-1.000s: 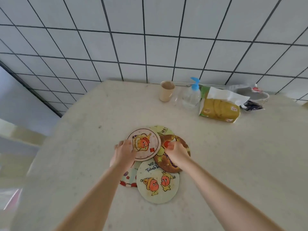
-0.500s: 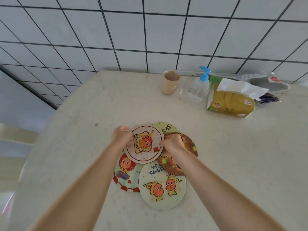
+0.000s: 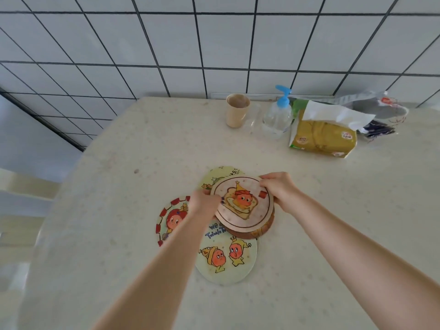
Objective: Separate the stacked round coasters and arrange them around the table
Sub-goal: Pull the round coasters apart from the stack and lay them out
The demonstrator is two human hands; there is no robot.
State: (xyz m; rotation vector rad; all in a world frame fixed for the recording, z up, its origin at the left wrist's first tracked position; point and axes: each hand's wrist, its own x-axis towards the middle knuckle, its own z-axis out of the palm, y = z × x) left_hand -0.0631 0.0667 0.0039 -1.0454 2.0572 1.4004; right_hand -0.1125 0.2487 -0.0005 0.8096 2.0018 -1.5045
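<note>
Head view, coasters partly fanned out on the bench (image 3: 119, 234). Landmark: pink coaster (image 3: 242, 206), the one with the toast character, topmost of the pile.

My left hand (image 3: 204, 203) gripped the pink coaster at its left edge; my right hand (image 3: 278, 191) gripped it at its upper right edge, fingers (image 3: 267, 181) curled over the rim. Both grips were clamped on that coaster, which looked raised a little off the pile; could not tell how far.

Directly beneath the pink coaster lay a brown coaster (image 3: 259, 232), only its lower right edge showing. Behind the pink coaster, a pale green coaster (image 3: 219, 173) stuck out toward the wall. Left of it, partly under my left forearm, sat the red-rimmed coaster (image 3: 171, 217). In front of it, nearest me, lay the large pale green coaster with two orange characters (image 3: 226, 258), overlapped at its far edge by the brown one.

Well beyond the pink coaster, along the tiled wall (image 3: 214, 44): a beige cup (image 3: 237, 113), a pump bottle with blue top (image 3: 277, 115), a yellow tissue pack (image 3: 323, 134), and a bowl (image 3: 381, 110) at far right, contents unclear
</note>
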